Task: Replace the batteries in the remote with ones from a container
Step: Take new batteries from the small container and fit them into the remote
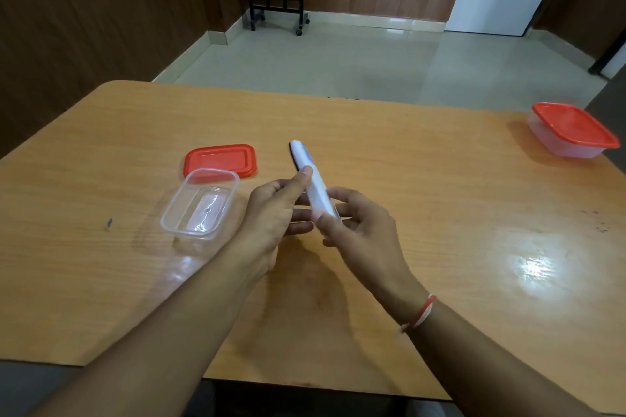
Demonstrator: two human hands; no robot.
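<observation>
A slim white remote (310, 176) is held above the middle of the wooden table (440, 213), its far end pointing away from me. My left hand (274, 213) grips it from the left with the thumb on its upper side. My right hand (362, 230) holds its near end from the right. An open clear plastic container (200, 203) stands just left of my left hand and looks empty. Its red lid (220, 161) lies flat behind it. No batteries are visible.
A second clear container with a red lid on it (572, 130) sits at the far right corner of the table. A small dark speck (109, 223) marks the table at left. Beyond the table are a tiled floor and a black wheeled stand (277, 3).
</observation>
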